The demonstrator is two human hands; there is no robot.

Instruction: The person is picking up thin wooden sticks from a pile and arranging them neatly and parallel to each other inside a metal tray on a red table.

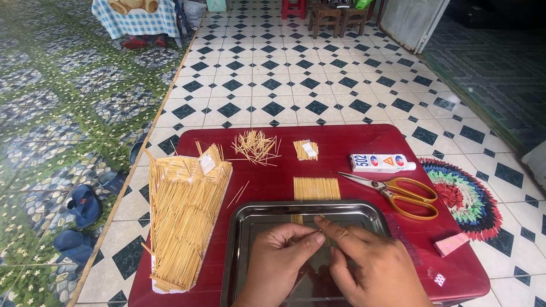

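Low red table (364, 136) set on tiled floor (273, 85). Laid on it: steel tray (239, 227), big toothpick bundle (182, 222), loose toothpicks (256, 146), small bundle (306, 149), glued row (316, 188), glue box (378, 163), scissors (398, 194), pink block (450, 244), possibly eraser.

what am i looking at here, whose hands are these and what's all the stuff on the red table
One picture, from a camera worn on a person's head, looking down at their own bare hands. The left hand and right hand meet over a metal tray, pinching what look like thin sticks between the fingers. The tray sits on a low red table on a tiled floor. Also there: a stick model, loose sticks, a flat row of sticks, scissors and a glue tube.
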